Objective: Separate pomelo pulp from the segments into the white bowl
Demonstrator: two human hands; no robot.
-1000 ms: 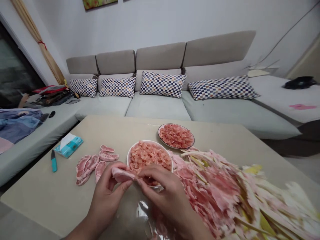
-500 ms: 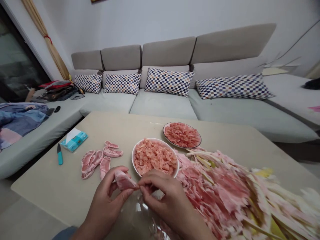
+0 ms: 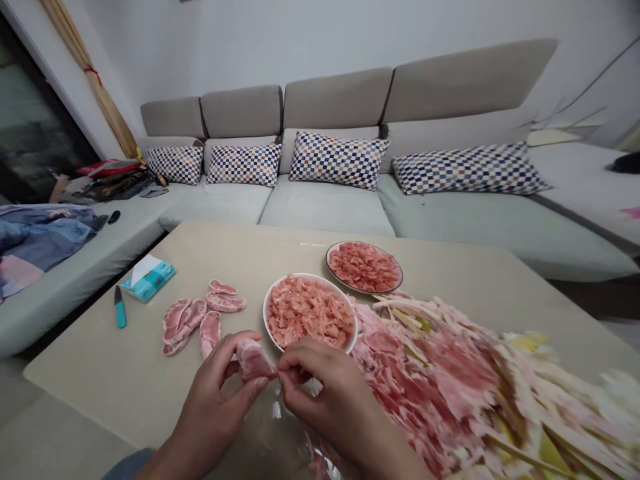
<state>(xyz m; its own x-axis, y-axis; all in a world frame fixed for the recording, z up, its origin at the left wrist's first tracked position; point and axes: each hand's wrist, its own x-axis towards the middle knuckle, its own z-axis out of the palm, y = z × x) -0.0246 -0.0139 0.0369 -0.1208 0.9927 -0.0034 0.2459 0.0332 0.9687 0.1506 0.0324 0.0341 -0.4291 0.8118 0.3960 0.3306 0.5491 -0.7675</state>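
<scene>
My left hand (image 3: 220, 393) holds a pink pomelo segment (image 3: 254, 360) between thumb and fingers, its pale skin still partly around it. The fingertips of my right hand (image 3: 320, 377) are pinched together at the segment's right-hand tip; exactly what bit they grip is too small to see. Just beyond my hands stands a white bowl (image 3: 267, 325) heaped with peeled pomelo flesh (image 3: 310, 310). Several unpeeled pomelo segments (image 3: 185, 323) lie on the table to the left. On the right spreads a big pile of pomelo peel and membranes (image 3: 450, 373).
Behind the bowl is a dark-rimmed plate (image 3: 327, 261) of more pomelo flesh. A tissue pack (image 3: 150, 280) and a small turquoise-handled knife (image 3: 120, 310) lie at the left of the table (image 3: 240, 250). Past it runs a grey sofa (image 3: 320, 207) with checked cushions (image 3: 340, 160).
The segment has turned slightly in my left hand, showing more of its broad side. Both hands keep nearly the same place, and the view has tilted down a little.
</scene>
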